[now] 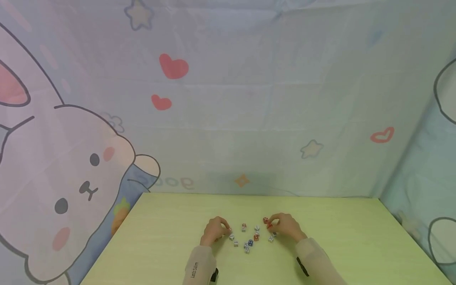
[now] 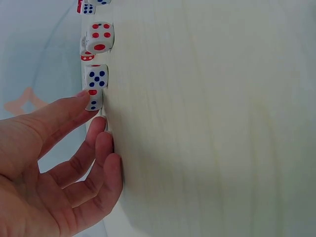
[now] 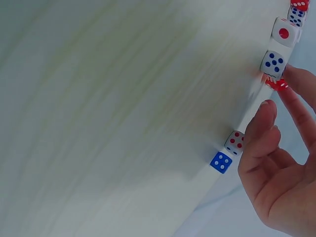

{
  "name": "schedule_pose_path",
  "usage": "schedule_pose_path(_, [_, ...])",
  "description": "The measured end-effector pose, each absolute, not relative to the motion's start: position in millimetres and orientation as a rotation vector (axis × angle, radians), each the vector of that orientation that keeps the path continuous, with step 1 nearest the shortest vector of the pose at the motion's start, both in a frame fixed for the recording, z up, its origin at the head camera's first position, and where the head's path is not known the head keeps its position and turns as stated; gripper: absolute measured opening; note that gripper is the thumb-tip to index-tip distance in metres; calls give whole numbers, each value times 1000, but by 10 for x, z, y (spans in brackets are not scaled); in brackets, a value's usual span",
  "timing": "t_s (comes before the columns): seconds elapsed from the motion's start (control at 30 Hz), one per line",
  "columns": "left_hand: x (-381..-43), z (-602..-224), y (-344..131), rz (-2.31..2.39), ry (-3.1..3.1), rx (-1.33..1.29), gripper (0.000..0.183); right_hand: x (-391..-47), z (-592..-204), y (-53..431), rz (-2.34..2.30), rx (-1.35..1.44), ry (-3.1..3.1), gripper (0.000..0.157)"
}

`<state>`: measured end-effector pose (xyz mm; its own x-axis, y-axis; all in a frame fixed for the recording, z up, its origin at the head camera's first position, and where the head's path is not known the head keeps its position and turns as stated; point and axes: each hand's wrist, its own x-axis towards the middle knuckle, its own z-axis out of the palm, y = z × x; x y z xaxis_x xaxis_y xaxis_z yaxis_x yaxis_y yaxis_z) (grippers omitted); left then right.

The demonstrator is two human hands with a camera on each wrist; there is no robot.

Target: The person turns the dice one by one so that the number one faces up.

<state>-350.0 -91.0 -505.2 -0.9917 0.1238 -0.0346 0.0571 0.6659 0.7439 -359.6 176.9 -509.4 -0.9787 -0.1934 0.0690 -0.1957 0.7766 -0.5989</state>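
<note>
My left hand (image 1: 214,230) is at the left side of a loose group of small dice. Its thumb and forefinger pinch a white die (image 2: 94,102) with red and blue pips, while the other fingers curl loosely beside the table. Another white die (image 2: 97,76), blue-pipped, appears just beyond those fingertips. On the group's right side, my right hand (image 1: 286,226) pinches a red die (image 3: 277,84) with white pips between thumb and forefinger. A second red die (image 1: 265,220) lies just past that hand. Near its lower fingers in the right wrist view are a blue die (image 3: 221,162) and a white die (image 3: 235,142).
Between the hands, white dice (image 1: 236,244), a red die (image 1: 256,238) and a blue die (image 1: 251,242) lie scattered on the pale yellow table (image 1: 156,237). Behind the table hangs a cartoon-printed cloth (image 1: 231,130).
</note>
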Motion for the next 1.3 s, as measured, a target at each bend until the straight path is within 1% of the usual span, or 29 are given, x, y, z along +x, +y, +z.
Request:
schedule_pose_path(0.2, [-3482, -5043, -918, 1244, 2797, 168, 10, -3584, -5075, 1760, 968, 221, -2981, 17])
schedule_pose_path(0.43, [-3517, -5060, -936, 1257, 2775, 140, 8, -3584, -5081, 1749, 931, 231, -2982, 18])
schedule_pose_path(0.67, [-3505, -5044, -937, 1264, 2781, 170, 8, -3611, -5057, 1707, 791, 236, -2996, 19])
schedule_pose_path(0.83, [-3502, -5049, -926, 1261, 2777, 173, 10, -3590, -5044, 1678, 732, 233, -3001, 16])
schedule_pose_path(1.17, [-3512, -5068, -920, 1277, 2767, 161, 10, -3608, -5074, 1667, 842, 269, -2976, 10])
schedule_pose_path(1.3, [-3510, -5070, -918, 1272, 2767, 157, 9, -3619, -5093, 1682, 904, 266, -2965, 10])
